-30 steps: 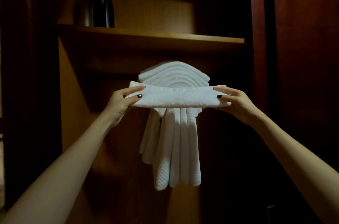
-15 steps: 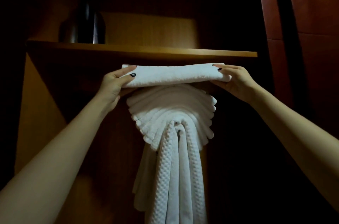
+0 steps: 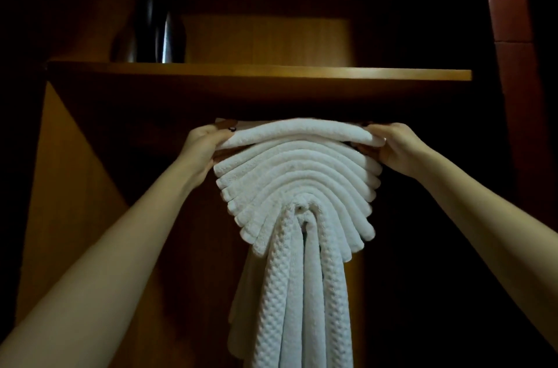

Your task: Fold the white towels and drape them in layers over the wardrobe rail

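Observation:
A folded white towel (image 3: 299, 130) lies across the top of a fan of layered white towels (image 3: 297, 186) that hang in arcs inside the wardrobe. My left hand (image 3: 205, 142) grips the folded towel's left end, thumb on top. At its right end my right hand (image 3: 392, 145) grips it the same way. Longer waffle-textured towels (image 3: 302, 292) hang straight down from the middle of the fan. The rail itself is hidden behind the towels, just under the shelf.
A wooden shelf (image 3: 259, 73) runs right above the towels, with little gap to my hands. A dark shiny object (image 3: 160, 32) stands on its left part. The wardrobe's side panel (image 3: 69, 186) is at the left, a reddish door edge (image 3: 507, 5) at the right.
Both hands have carried the folded towel up and back, from in front of the fan to its top under the shelf. The view has moved closer and tilted upward.

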The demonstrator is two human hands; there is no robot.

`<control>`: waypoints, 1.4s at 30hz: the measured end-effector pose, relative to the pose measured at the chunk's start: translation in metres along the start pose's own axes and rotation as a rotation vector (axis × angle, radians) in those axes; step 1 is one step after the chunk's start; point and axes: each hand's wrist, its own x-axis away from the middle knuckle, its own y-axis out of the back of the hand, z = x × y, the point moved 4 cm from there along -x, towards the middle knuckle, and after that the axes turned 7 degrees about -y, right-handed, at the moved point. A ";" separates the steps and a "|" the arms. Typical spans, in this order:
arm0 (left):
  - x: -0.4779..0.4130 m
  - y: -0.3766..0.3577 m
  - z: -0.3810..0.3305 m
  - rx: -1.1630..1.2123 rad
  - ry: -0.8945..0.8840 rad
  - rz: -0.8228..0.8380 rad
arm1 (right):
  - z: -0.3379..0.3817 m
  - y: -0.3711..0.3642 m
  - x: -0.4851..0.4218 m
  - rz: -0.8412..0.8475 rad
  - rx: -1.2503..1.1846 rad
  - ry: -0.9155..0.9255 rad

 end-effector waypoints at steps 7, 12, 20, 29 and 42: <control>0.006 -0.001 0.003 -0.152 -0.001 0.060 | -0.017 0.006 0.000 -0.039 0.347 0.037; -0.001 -0.002 -0.006 -0.052 -0.034 -0.110 | 0.002 0.001 -0.009 -0.029 0.221 0.093; -0.007 -0.013 -0.010 0.125 0.037 -0.236 | -0.006 -0.012 -0.030 -0.127 0.075 -0.023; 0.028 0.004 0.003 -0.204 -0.039 0.060 | -0.021 0.003 -0.005 -0.113 0.422 0.010; -0.008 -0.054 -0.033 -1.015 -0.219 0.560 | 0.024 -0.081 -0.005 0.156 1.138 0.171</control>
